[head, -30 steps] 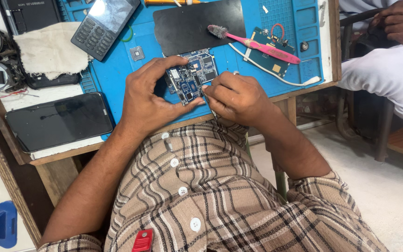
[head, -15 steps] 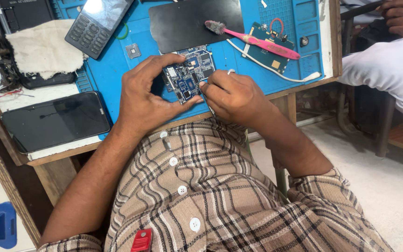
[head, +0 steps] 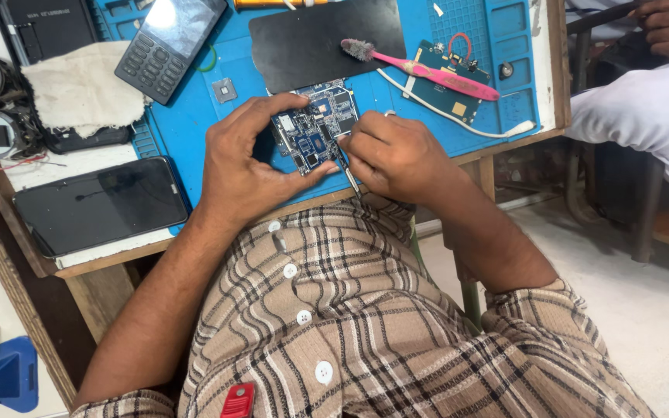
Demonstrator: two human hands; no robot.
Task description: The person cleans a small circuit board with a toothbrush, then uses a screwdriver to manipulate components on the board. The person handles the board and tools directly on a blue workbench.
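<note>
Sitting at the near edge of the bench [head: 56, 267], the person works on a small blue circuit board [head: 315, 128] that lies on the blue work mat [head: 195, 108]. The board is roughly rectangular, tilted to the bench edge, crowded with black chips, silvery shields and tiny parts. The left hand [head: 245, 166] grasps it, forefinger curved over its far edge and thumb pressed against its near corner. The right hand [head: 392, 155] is closed around a thin metal tool [head: 344, 169], whose tip I cannot make out against the board's right side. Beyond the board lies a black panel [head: 311, 42], with a pink toothbrush [head: 427, 70] across a second green board [head: 447, 85]. A dark phone [head: 98, 205] rests toward the left end.
</note>
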